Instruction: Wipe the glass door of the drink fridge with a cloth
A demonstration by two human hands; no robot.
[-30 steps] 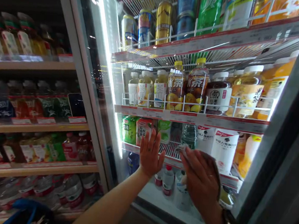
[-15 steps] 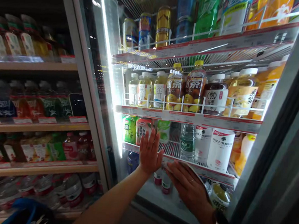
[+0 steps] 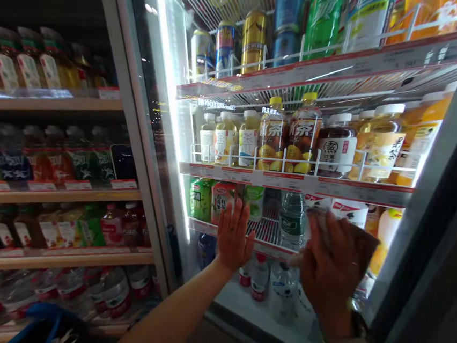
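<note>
My left hand point(image 3: 235, 239) lies flat against the glass door point(image 3: 239, 310) of a lit drinks cooler, fingers stretched upward, with nothing in it. Behind it, through the glass, stand a red drink carton point(image 3: 223, 197) and a green carton point(image 3: 200, 198). My right hand point(image 3: 326, 267), blurred by motion and wearing a watch, presses a greyish-brown cloth point(image 3: 367, 244) to the glass. The cloth sticks out to the right of its fingers, and the rest is hidden under the hand. Just left of that hand a clear water bottle point(image 3: 292, 220) shows inside.
Open shelves point(image 3: 60, 196) of bottled drinks run along the left. The door's dark right edge point(image 3: 425, 266) stands beyond my right hand. Something blue point(image 3: 47, 313) sits low at the left. Tea bottles point(image 3: 303, 135) and cans point(image 3: 254, 42) fill the cooler's upper racks.
My right hand has moved up and to the right across the glass with the cloth, now covering white bottles behind it. My left hand stays at the same spot on the door.
</note>
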